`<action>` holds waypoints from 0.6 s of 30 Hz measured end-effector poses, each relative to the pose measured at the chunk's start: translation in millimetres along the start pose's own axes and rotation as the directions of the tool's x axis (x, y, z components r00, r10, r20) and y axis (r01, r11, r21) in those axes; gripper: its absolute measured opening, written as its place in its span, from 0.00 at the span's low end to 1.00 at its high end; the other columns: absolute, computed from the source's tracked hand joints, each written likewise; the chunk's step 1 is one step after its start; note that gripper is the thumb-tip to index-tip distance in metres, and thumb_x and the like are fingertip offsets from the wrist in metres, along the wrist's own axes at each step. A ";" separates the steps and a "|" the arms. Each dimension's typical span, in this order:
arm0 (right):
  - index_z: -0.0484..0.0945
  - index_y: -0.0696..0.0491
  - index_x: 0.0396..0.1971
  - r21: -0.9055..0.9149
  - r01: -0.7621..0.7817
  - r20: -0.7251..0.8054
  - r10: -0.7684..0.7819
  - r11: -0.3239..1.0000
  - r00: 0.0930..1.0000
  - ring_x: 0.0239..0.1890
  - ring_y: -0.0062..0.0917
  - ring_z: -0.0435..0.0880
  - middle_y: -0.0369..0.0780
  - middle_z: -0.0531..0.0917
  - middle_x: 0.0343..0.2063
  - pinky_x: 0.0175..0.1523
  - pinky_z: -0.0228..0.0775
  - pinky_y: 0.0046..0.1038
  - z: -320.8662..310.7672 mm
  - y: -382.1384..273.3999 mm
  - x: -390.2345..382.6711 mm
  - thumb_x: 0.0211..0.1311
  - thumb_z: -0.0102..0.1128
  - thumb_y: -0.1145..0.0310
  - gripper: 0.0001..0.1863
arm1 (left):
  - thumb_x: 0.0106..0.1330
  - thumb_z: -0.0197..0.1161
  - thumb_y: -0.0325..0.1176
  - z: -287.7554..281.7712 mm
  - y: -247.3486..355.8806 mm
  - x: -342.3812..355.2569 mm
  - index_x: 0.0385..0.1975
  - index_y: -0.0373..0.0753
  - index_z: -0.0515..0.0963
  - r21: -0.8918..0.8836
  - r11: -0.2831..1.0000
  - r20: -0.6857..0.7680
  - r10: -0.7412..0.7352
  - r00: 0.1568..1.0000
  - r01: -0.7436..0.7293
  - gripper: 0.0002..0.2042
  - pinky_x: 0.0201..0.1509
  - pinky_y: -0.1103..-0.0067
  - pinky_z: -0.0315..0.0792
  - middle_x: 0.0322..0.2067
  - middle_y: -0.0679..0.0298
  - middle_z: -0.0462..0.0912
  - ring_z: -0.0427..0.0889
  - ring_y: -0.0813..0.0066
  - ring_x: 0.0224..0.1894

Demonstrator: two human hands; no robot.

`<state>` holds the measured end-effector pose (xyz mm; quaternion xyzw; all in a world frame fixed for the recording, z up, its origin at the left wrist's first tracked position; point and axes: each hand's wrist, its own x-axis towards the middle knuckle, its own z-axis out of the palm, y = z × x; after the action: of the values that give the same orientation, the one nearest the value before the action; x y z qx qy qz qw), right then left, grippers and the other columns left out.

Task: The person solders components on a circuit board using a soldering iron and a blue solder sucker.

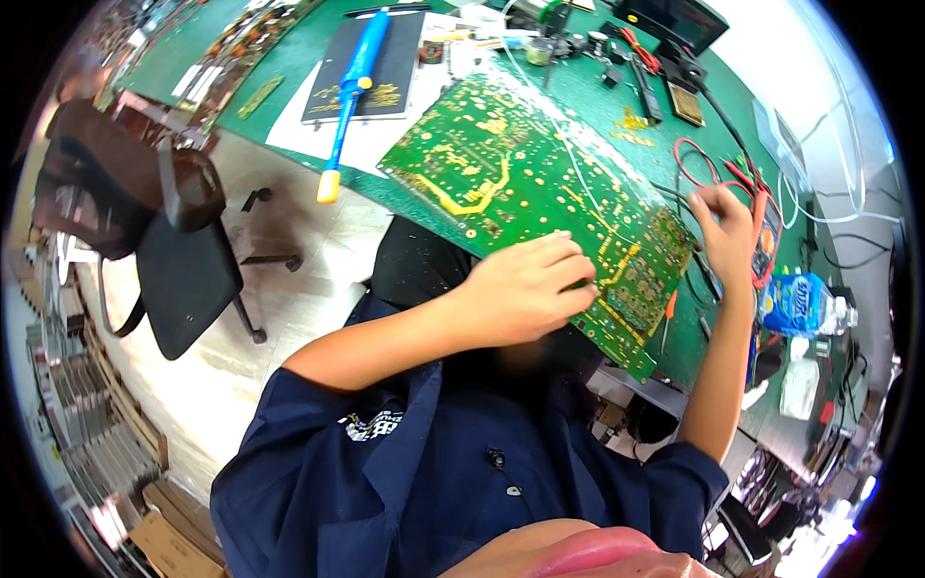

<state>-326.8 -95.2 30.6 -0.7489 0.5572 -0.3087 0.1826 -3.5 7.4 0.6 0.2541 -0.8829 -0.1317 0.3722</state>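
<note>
Green printed circuit board overhangs near edge of counter; my left hand curled on it, can't tell if gripping; my right hand bunched near its right end, grip unclear.

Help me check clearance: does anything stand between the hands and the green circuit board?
Nothing visible blocks the left hand: it rests at the near edge of the green circuit board. A thin dark item shows between the right hand and the board, perhaps held.
</note>
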 end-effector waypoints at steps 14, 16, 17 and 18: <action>0.82 0.61 0.33 0.284 -0.213 -0.396 0.317 0.935 0.862 0.31 0.12 0.75 0.32 0.83 0.29 0.38 0.67 0.17 1.4 -52.2 -110.0 0.68 0.64 0.63 0.14 | 0.49 0.65 0.29 29.2 7.3 6.1 0.29 0.41 0.79 0.187 0.938 -0.106 0.315 0.943 -0.292 0.07 0.36 0.75 0.73 0.30 0.65 0.76 0.79 0.67 0.34; 0.83 0.60 0.37 0.382 -0.213 -0.517 0.399 0.899 0.758 0.35 0.16 0.81 0.37 0.86 0.35 0.42 0.72 0.18 21.6 -54.7 -138.0 0.69 0.63 0.66 0.11 | 0.48 0.66 0.29 28.6 4.9 8.7 0.30 0.41 0.81 0.210 0.910 -0.191 0.398 0.897 -0.359 0.08 0.36 0.75 0.75 0.30 0.65 0.77 0.80 0.67 0.34; 0.83 0.60 0.39 0.386 -0.174 -0.560 0.380 0.906 0.736 0.37 0.18 0.83 0.38 0.88 0.37 0.42 0.73 0.19 30.9 -54.9 -149.3 0.70 0.61 0.68 0.09 | 0.48 0.66 0.28 28.6 4.5 9.8 0.30 0.40 0.82 0.240 0.899 -0.193 0.413 0.890 -0.365 0.09 0.37 0.74 0.76 0.30 0.65 0.78 0.81 0.66 0.35; 0.82 0.60 0.39 0.419 -0.114 -0.574 0.360 0.901 0.735 0.40 0.19 0.84 0.40 0.87 0.40 0.43 0.74 0.19 40.4 -54.4 -158.1 0.70 0.61 0.69 0.09 | 0.46 0.67 0.25 29.3 3.2 12.6 0.31 0.39 0.82 0.223 0.904 -0.190 0.407 0.894 -0.364 0.10 0.36 0.74 0.77 0.29 0.64 0.78 0.81 0.65 0.34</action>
<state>-290.4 68.8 -6.7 -0.4739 0.6123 -0.6140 0.1532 -33.3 4.4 -10.8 0.1199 -0.8745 0.0567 0.4665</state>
